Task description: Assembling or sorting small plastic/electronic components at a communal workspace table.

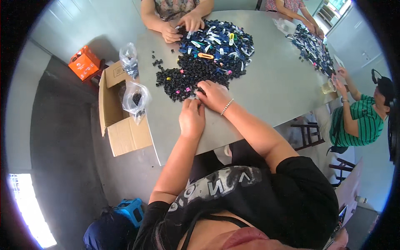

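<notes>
At the near edge of a pile of small black hair claw clips, my two hands work close together over the grey table. My left hand rests on the tabletop with its fingers curled in; what they hold, if anything, is hidden. Bent fingers of my right hand touch the edge of the black clips, and a small thing in them is too hidden to name. A few pink clips lie among the black ones. Behind them spreads a heap of dark blue, black and white snap hair clips, with an orange clip on it.
Across the table a person's hands handle clips. Another heap of clips lies at the far right, where more people sit. Left of the table stand an open cardboard box, clear plastic bags and an orange carton.
</notes>
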Motion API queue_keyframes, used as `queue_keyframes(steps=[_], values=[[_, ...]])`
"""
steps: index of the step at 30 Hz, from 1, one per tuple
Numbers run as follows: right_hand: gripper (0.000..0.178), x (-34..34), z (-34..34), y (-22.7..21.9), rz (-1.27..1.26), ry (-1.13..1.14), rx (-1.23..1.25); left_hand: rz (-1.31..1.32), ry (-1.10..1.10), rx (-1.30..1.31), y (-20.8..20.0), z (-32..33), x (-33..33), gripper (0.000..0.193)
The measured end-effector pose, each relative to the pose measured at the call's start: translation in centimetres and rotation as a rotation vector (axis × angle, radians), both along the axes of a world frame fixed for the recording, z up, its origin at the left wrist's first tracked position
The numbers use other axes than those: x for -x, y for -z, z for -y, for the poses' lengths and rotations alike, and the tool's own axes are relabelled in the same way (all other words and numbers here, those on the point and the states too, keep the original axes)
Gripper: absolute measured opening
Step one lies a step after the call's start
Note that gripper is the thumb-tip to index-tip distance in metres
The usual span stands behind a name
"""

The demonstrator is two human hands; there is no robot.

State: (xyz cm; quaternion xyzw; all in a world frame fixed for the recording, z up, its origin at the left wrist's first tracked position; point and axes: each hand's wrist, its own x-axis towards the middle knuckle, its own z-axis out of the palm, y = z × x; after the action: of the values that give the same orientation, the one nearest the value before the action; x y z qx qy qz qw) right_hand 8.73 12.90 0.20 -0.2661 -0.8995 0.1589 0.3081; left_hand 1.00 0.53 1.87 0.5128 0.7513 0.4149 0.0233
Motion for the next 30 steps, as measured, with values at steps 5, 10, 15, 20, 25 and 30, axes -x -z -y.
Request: queue_keyframes(steps=[5,10,15,20,25,30], values=[[0.02,-0.2,0.1,-0.5,-0.001,-0.013,0.044,-0.019,-0.002,-0.019,0.1,-0.1,0.0,0.01],[0.02,-0.2,-0.2,-0.2,-0.081,-0.057,0.064,-0.024,-0.018,-0.004,0.5,-0.3,0.0,0.009],[0.016,-0.1,-0.4,-0.6,-0.056,-0.031,0.105,0.02,-0.035,-0.069,0.7,-0.8,0.5,0.011],[0.008,0.4,-0.5,-0.5,-0.155,-0.069,0.08,0.19,-0.119,-0.198,1.3,-0.9,1.7,0.012],[0.006,0.8,-0.5,0.7,-0.213,-0.116,0.037,0.112,-0.164,-0.13,1.9,-0.8,1.9,0.01],[0.008,0.5,0.6,0.3,-0.13,-0.143,0.065,-0.044,-0.167,-0.17,2.5,-0.4,1.6,0.01]])
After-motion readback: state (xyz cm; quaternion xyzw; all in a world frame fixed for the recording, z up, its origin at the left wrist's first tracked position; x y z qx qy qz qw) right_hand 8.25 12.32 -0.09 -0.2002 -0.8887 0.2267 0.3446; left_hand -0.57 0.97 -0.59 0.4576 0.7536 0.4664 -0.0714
